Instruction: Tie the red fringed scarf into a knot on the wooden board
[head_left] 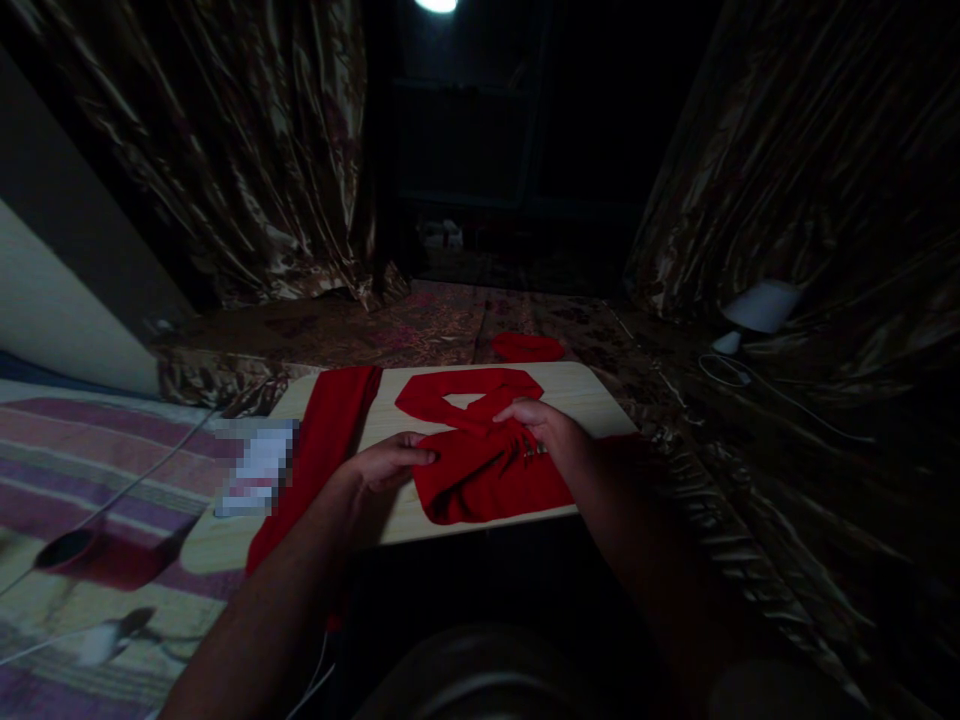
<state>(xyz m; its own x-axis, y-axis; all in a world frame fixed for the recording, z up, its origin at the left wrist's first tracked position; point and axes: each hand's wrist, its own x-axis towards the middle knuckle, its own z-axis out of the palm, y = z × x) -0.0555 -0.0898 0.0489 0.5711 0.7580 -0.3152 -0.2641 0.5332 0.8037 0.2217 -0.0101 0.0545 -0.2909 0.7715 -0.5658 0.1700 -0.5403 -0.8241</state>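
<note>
Red cloth [457,490] lies over the near side of the pale bench [388,400]. The left hand [386,462] pinches its left edge between thumb and fingers; the right hand [536,415] grips fabric at its far edge, where a red loop [420,395] begins; whether the two are joined I cannot tell. Left of them, a red strip [330,420] runs the bench's depth. Just past the far edge is a red piece [529,347], then a lamp [761,305] to the right and patterned curtains [292,160].
</note>
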